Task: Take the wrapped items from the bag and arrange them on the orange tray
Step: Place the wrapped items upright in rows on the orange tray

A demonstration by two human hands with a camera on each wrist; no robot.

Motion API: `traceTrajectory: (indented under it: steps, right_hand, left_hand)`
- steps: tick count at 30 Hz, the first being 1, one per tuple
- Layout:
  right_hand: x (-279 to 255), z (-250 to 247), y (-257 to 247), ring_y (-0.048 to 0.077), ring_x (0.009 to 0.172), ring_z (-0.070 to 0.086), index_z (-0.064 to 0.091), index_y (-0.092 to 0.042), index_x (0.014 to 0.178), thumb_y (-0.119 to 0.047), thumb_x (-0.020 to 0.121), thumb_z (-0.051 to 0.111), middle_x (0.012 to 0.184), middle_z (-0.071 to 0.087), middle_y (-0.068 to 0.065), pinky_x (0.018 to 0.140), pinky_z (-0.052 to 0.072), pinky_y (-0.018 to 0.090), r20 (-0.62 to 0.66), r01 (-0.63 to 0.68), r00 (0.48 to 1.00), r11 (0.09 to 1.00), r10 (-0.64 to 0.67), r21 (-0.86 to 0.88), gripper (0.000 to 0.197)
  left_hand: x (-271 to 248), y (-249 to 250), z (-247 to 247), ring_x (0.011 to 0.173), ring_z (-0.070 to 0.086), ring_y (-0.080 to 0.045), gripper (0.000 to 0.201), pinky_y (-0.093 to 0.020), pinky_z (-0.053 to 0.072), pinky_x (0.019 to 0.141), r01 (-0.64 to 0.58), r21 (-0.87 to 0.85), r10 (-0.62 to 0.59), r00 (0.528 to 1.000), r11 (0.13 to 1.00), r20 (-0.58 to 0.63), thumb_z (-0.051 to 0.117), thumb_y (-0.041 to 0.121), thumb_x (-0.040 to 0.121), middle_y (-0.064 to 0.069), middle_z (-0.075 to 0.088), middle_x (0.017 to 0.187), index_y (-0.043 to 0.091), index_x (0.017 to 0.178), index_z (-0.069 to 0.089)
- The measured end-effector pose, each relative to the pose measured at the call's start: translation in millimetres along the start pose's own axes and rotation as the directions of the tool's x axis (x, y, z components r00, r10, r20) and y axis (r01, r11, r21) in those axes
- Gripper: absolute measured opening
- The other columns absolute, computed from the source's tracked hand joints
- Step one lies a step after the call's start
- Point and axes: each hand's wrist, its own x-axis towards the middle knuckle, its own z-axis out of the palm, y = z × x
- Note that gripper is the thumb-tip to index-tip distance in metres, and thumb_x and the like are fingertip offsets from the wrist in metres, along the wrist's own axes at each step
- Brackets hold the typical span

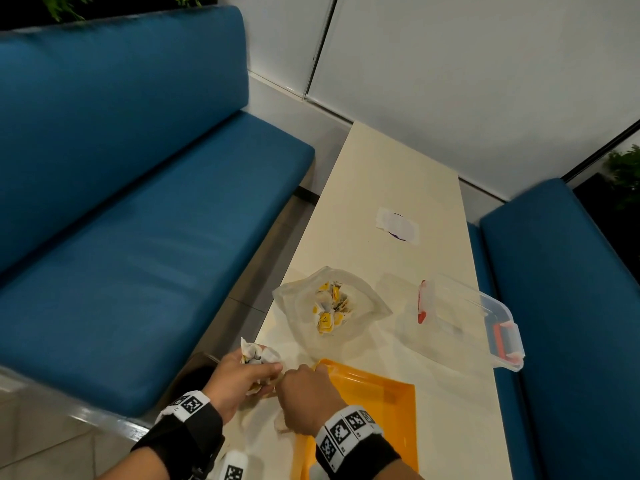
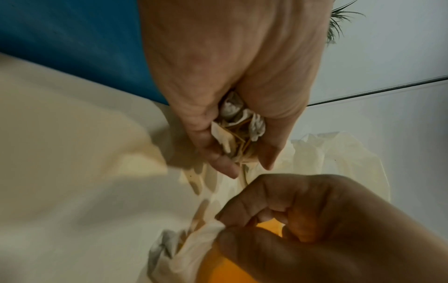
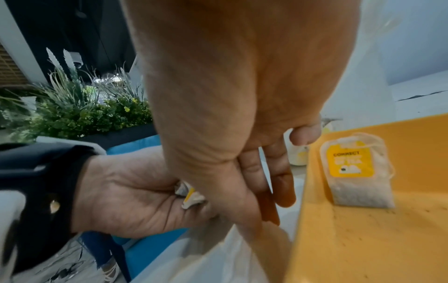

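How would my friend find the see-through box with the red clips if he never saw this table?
Start at the long cream table between the blue benches. Go past the orange tray toward the table's right edge, beside the clear bag of yellow-and-white packets. The see-through box lies there, the only hard plastic thing with red clips; the bag next to it is soft and crinkled.

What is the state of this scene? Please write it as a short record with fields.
left hand: grips a bunch of wrapped items
right hand: pinches a plastic bag at the tray corner
orange tray: holds one tea bag, near its wall
second bag: open on the table, more wrapped items inside
clear container: right of that bag
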Motion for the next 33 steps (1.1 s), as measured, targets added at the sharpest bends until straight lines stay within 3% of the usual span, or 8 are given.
traceTrajectory:
  steps: [3,6,10,14,21,23,28,33]
  right_hand:
    - [-7,-12,5,0.034,0.103,0.059,0.057,-0.014,0.110,-0.021,0.091,0.062,0.105,0.065,0.014,0.093,0.039,0.048,-0.037,0.000,0.999,0.990,0.005,0.142,0.021]
    - [-18,-19,21,0.031,0.090,0.059,0.047,-0.023,0.097,-0.011,0.089,0.055,0.098,0.063,0.012,0.062,0.040,0.033,-0.176,-0.008,0.980,0.903,0.093,0.430,0.016]
    - [-35,-20,52,0.016,0.091,0.061,0.063,-0.028,0.095,-0.011,0.090,0.049,0.099,0.066,-0.002,0.080,0.052,0.029,-0.281,-0.025,0.920,0.756,0.274,0.655,0.023]
    - [-57,-15,78,0.006,0.092,0.060,0.072,-0.021,0.106,0.000,0.085,0.047,0.099,0.065,-0.007,0.078,0.044,0.006,-0.285,-0.072,0.882,0.706,0.375,0.705,0.038]
    - [-68,17,94,0.008,0.076,0.057,0.068,-0.028,0.083,-0.027,0.085,0.070,0.091,0.053,-0.010,0.068,0.048,0.019,-0.266,-0.148,0.843,0.677,0.468,0.721,0.003]
    - [-68,25,95,0.008,0.074,0.058,0.063,-0.028,0.079,-0.037,0.084,0.073,0.090,0.056,-0.009,0.064,0.047,0.020,-0.235,-0.160,0.834,0.627,0.499,0.762,0.014]
    - [-69,34,94,0.006,0.063,0.056,0.062,-0.024,0.080,-0.017,0.084,0.066,0.072,0.065,-0.004,0.060,0.048,0.026,-0.161,-0.166,0.819,0.496,0.550,0.852,0.009]
    - [-67,43,94,0.001,0.055,0.049,0.069,-0.023,0.073,-0.026,0.078,0.080,0.064,0.063,-0.004,0.053,0.043,0.018,-0.098,-0.117,0.816,0.329,0.570,0.937,0.013]
  left_hand:
    - [2,-1,-3,0.091,0.072,-0.029,0.035,-0.035,0.058,0.069,0.014,0.004,-0.014,1.000,1.000,-0.004,0.084,-0.003,0.077,-0.021,0.076,0.102,0.002,0.109,0.070]
    - [3,-1,-3,0.097,0.072,-0.037,0.035,-0.039,0.060,0.073,0.015,0.003,-0.015,1.000,1.000,-0.010,0.082,-0.004,0.079,-0.024,0.075,0.105,0.000,0.111,0.069]
    - [3,1,-3,0.101,0.073,-0.042,0.040,-0.053,0.061,0.084,0.022,0.019,-0.022,1.000,1.000,0.016,0.085,-0.003,0.076,-0.027,0.074,0.108,-0.002,0.112,0.068]
    - [1,1,5,0.094,0.075,-0.034,0.036,-0.040,0.061,0.071,0.032,0.031,-0.033,0.999,0.999,0.042,0.083,-0.004,0.077,-0.020,0.076,0.103,0.000,0.111,0.069]
    - [-4,2,26,0.088,0.075,-0.029,0.035,-0.039,0.061,0.073,-0.006,0.107,-0.006,0.994,0.994,0.108,0.082,-0.002,0.080,-0.015,0.077,0.095,0.001,0.112,0.067]
    - [-7,3,31,0.085,0.075,-0.028,0.034,-0.039,0.062,0.074,-0.023,0.127,0.009,0.994,0.992,0.113,0.081,-0.003,0.080,-0.015,0.078,0.093,0.000,0.110,0.067]
    - [-8,1,39,0.078,0.075,-0.026,0.032,-0.036,0.061,0.065,-0.039,0.143,0.024,0.994,0.989,0.104,0.082,-0.005,0.078,-0.020,0.076,0.092,-0.003,0.106,0.067]
    - [-4,-4,39,0.093,0.073,-0.039,0.036,-0.055,0.063,0.082,-0.038,0.185,0.020,0.995,0.982,0.099,0.087,0.001,0.075,-0.025,0.075,0.100,0.000,0.106,0.069]
